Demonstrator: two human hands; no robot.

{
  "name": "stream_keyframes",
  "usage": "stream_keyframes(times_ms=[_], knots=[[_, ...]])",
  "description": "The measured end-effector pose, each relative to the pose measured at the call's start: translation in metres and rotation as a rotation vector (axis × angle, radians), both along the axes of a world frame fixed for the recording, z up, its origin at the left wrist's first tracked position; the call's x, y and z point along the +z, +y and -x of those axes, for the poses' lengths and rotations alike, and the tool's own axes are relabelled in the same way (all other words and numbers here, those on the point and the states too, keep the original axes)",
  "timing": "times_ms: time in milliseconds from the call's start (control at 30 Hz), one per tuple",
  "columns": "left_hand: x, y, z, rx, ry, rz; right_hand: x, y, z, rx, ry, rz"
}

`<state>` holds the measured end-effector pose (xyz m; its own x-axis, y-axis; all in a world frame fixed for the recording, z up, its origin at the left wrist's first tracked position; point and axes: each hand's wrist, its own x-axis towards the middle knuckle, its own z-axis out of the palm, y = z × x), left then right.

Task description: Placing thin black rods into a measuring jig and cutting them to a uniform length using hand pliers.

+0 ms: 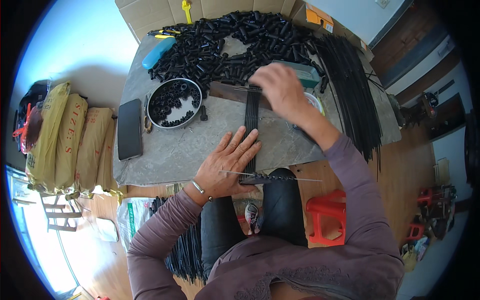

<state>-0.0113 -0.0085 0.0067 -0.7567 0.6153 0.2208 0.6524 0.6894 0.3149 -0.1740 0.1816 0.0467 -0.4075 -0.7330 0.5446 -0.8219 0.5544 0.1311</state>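
Observation:
A narrow row of thin black rods lies side by side on the grey table, running from near to far. My left hand rests flat across its near part, fingers stretched out and a little apart. Beside that hand, a thin metal wire with small black pieces on it crosses the rods' near end. My right hand is raised by their far end, over a dark flat bar. Its fingertips are smeared by motion, so what they hold, if anything, cannot be made out.
Left of the rods stands a round metal tin of small black rings, with a phone farther left. Black cylindrical parts heap along the back, near a blue case. Long black rods lie at right. A red stool stands below.

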Motion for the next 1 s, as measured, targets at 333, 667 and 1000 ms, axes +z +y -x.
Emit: stream_keyframes(times_ms=[333, 667, 1000], knots=[[0.068, -0.025, -0.024, -0.197, 0.051, -0.07, -0.007, 0.003, -0.056, 0.288, -0.19, -0.061], [0.124, -0.05, -0.063, 0.659, -0.178, -0.87, 0.035, 0.017, -0.157, 0.503, -1.855, -0.007], [0.009, 0.046, -0.147, 0.203, -0.599, -0.247, -0.046, 0.035, -0.196, 0.531, -1.504, -0.788]])
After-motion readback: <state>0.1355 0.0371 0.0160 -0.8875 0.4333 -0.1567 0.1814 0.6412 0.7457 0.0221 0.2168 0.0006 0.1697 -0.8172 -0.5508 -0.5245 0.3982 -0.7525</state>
